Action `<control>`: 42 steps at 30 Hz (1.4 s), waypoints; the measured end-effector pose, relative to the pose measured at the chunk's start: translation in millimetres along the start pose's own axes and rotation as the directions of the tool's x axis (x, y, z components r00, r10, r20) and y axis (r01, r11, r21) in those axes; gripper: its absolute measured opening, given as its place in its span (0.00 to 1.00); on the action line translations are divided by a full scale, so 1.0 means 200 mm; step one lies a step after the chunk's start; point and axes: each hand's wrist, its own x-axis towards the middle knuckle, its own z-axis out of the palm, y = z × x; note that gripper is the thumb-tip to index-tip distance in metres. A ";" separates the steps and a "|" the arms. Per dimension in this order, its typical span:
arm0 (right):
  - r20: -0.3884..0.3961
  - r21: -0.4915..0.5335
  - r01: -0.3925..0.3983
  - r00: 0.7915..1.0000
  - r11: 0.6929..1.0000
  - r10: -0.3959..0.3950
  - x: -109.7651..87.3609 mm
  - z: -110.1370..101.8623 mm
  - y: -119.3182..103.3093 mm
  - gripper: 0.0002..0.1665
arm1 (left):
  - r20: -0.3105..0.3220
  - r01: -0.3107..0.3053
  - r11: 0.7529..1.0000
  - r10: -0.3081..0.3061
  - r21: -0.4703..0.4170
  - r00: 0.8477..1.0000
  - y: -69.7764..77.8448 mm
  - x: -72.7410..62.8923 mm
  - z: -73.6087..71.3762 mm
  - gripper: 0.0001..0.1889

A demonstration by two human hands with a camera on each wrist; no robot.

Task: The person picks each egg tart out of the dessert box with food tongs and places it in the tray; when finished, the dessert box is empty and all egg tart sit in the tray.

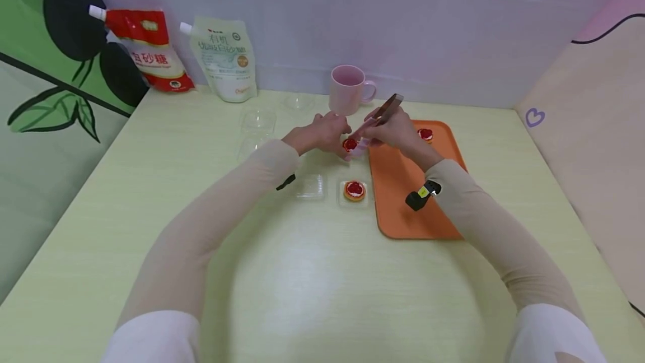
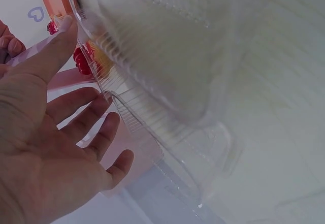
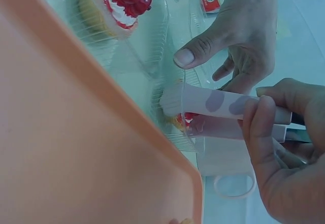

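Note:
My right hand (image 1: 395,129) holds a pair of tongs (image 1: 385,111) with pale pink, spotted arms (image 3: 216,101). Their tips reach into a clear plastic box (image 3: 172,135), around a small tart (image 1: 350,144) with red fruit on top. Whether the tips still pinch the tart cannot be seen. At that box's rim is my left hand (image 1: 325,132), thumb and index fingertip touching the edge, the other fingers loosely spread (image 2: 122,165). Nearer to me, another red-topped tart (image 1: 355,190) sits in a clear box, beside a clear box (image 1: 311,187) without a tart.
On the right lies an orange tray (image 1: 413,217) with a tart (image 1: 425,134) at its far end. A pink mug (image 1: 346,91) stands behind my hands. Several clear plastic containers (image 1: 258,121) are at the back left, near a red-white sugar bag (image 1: 151,52) and a pale pouch (image 1: 225,60).

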 end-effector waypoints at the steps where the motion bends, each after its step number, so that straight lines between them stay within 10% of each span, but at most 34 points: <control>1: 0.008 0.003 0.000 1.000 1.000 0.000 0.00 0.00 0.00 0.18 | -0.002 -0.002 1.000 0.003 0.004 1.000 0.00 0.00 0.00 0.36; 10: 0.081 0.016 0.011 0.997 1.000 -0.012 0.01 0.01 -0.03 0.18 | -0.018 -0.011 1.000 0.011 -0.008 1.000 0.00 0.01 0.01 0.26; 26: -0.001 0.026 -0.034 0.999 0.999 0.034 0.00 0.00 -0.01 0.16 | -0.010 0.006 0.999 -0.006 -0.041 1.000 -0.01 0.01 0.01 0.39; 42: -0.122 0.036 -0.002 0.992 0.999 0.007 -0.23 -0.33 0.00 0.22 | 0.016 0.027 0.998 -0.026 -0.051 1.000 -0.03 0.03 0.02 0.42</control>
